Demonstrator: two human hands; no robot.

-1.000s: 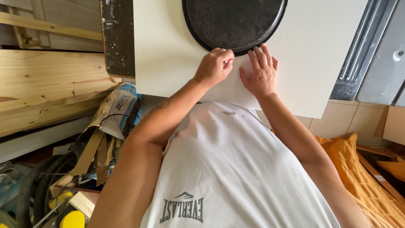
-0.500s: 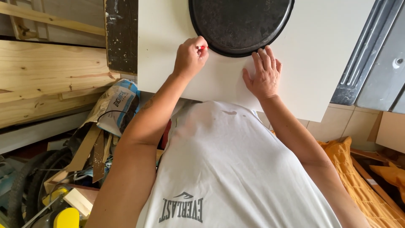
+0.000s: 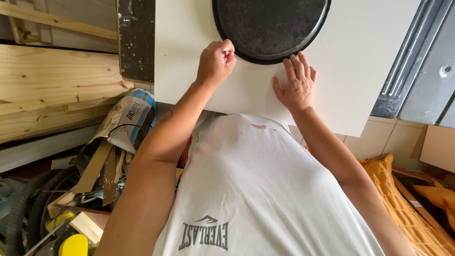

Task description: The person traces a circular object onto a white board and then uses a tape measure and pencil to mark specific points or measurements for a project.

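A round black metal tray (image 3: 271, 26) lies on a white board (image 3: 360, 71). My left hand (image 3: 214, 62) is closed around a small red pencil (image 3: 229, 52), whose tip touches the board at the tray's lower left rim. My right hand (image 3: 296, 84) rests flat on the board with fingers spread, fingertips against the tray's lower right rim. My white shirt fills the lower middle of the view and hides the board's near edge.
Pale wooden planks (image 3: 57, 90) and a dark paint-spattered board (image 3: 136, 38) stand at the left. Below them lie a paper sack (image 3: 128, 121), wood offcuts, tyres and a yellow tool (image 3: 73, 244). Grey metal panels (image 3: 426, 71) are at the right, orange cloth (image 3: 403, 204) below.
My left hand slid with the red pencil from the tray's bottom rim, beside my right hand, leftward and up along the rim. My right hand stayed put.
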